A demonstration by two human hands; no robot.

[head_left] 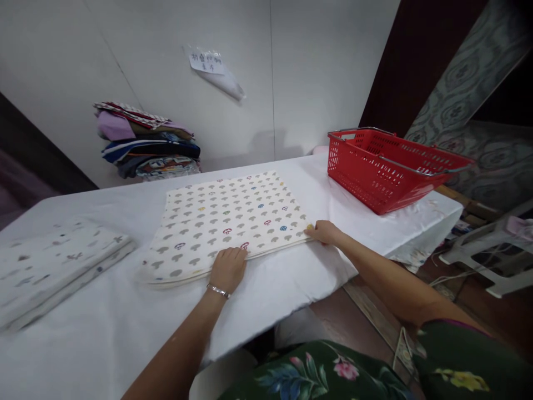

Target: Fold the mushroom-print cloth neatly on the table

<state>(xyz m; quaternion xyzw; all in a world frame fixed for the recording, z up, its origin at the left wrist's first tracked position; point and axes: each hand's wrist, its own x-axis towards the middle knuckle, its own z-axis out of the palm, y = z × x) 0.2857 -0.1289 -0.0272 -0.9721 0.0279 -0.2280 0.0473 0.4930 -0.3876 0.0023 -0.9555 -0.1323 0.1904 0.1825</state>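
Observation:
A folded white cloth (216, 222) printed with grey, red and blue mushrooms lies flat on the table in front of me. My left hand (229, 269), with a silver bracelet at the wrist, grips the middle of its near edge, fingers curled over the top. At the near right corner of the cloth, my right hand (323, 231) pinches the layers between thumb and fingers. The thumb of my left hand is hidden. Off to the left lies another folded white cloth (62, 261) with small scattered prints, a little blurred.
A red plastic basket (375, 178) with metal handles stands at the table's right end. Against the wall at the back left is a pile of folded fabrics (150, 144). The white-covered table (266, 311) ends close to my body. A white plastic stool (487, 250) stands beyond its right end.

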